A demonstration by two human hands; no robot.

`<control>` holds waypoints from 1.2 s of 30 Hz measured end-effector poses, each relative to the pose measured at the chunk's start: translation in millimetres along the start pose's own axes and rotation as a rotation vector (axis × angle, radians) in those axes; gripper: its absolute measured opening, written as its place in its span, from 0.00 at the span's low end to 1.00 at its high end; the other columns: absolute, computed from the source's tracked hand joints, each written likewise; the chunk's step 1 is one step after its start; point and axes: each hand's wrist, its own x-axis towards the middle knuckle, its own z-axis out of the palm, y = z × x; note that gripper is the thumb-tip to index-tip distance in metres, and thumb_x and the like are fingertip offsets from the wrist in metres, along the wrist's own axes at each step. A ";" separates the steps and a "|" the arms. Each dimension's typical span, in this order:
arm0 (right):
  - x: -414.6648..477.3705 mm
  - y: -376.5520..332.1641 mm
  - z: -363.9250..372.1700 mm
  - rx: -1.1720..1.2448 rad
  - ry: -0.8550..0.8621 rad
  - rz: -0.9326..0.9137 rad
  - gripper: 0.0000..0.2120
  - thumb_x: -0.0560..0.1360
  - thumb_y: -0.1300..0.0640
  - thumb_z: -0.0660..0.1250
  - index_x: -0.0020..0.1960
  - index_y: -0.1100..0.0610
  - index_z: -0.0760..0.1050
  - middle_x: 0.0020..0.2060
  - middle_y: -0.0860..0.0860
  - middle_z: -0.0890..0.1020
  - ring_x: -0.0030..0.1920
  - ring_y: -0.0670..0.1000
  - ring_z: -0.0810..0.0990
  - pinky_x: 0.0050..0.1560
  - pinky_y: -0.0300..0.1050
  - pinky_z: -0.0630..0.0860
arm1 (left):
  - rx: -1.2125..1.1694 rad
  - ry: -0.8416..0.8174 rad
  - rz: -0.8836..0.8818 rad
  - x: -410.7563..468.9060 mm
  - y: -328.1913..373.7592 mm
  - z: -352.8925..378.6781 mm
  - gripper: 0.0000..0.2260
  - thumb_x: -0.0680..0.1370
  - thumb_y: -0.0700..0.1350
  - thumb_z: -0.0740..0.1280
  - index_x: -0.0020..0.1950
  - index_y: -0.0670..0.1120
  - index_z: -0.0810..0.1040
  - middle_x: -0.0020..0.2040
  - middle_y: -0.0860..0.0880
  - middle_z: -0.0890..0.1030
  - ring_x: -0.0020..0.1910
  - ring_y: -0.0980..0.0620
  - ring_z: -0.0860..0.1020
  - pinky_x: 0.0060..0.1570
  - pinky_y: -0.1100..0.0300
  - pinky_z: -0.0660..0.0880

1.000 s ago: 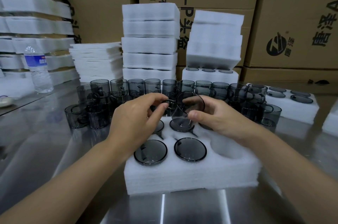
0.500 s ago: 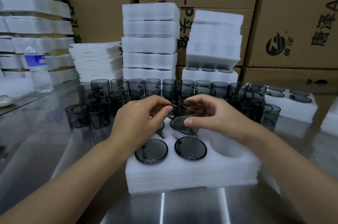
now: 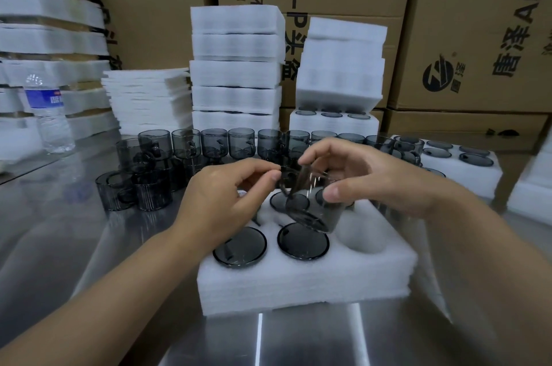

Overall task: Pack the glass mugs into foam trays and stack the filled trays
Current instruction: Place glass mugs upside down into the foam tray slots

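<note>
Compared with a moment before, the glass mug (image 3: 313, 210) is lower and more to the right. It was over the back row, and now it hangs tilted above the front row of the foam tray (image 3: 298, 282). Its base is just over the border between the empty pocket (image 3: 363, 235) and the filled pocket beside it.

Both hands grasp this one mug. The left hand (image 3: 221, 204) pinches it at the handle side with thumb and forefinger. The right hand (image 3: 376, 180) curls thumb and fingers around the upper wall.

In the front row I count three pockets: two seated mugs (image 3: 240, 247) fill two of them, and one is free. The back row is half hidden by the hands (at least one mug top shows there).

Behind the tray, many loose mugs (image 3: 185, 143) stand on the steel table (image 3: 74, 246), too crowded for a sure count. Farther back are one stack of five foam trays (image 3: 236, 73), one water bottle (image 3: 49, 117) at the left, and one filled tray (image 3: 472, 177) at the right.
</note>
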 end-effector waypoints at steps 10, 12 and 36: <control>-23.2 11.8 -37.2 0.023 -0.109 0.148 0.19 0.58 0.48 0.72 0.49 0.44 0.80 0.46 0.52 0.78 0.44 0.49 0.79 0.42 0.40 0.77 | 0.126 -0.108 0.092 -1.0 -0.1 -1.8 0.16 0.74 0.57 0.60 0.41 0.52 0.84 0.34 0.61 0.80 0.33 0.65 0.77 0.32 0.71 0.68; -25.1 10.7 -37.9 -0.019 -0.162 0.173 0.19 0.58 0.49 0.73 0.49 0.44 0.80 0.48 0.53 0.76 0.45 0.48 0.77 0.44 0.39 0.75 | 0.125 -0.127 0.104 -0.4 0.3 -1.6 0.15 0.74 0.57 0.60 0.41 0.52 0.84 0.34 0.61 0.81 0.33 0.62 0.78 0.31 0.69 0.70; -16.0 2.9 -23.8 -0.343 0.041 0.229 0.20 0.68 0.30 0.64 0.59 0.30 0.73 0.53 0.29 0.77 0.54 0.29 0.74 0.51 0.34 0.70 | 0.122 -0.164 0.168 0.4 -0.4 -2.1 0.15 0.75 0.54 0.60 0.40 0.50 0.84 0.34 0.59 0.81 0.32 0.62 0.78 0.30 0.73 0.67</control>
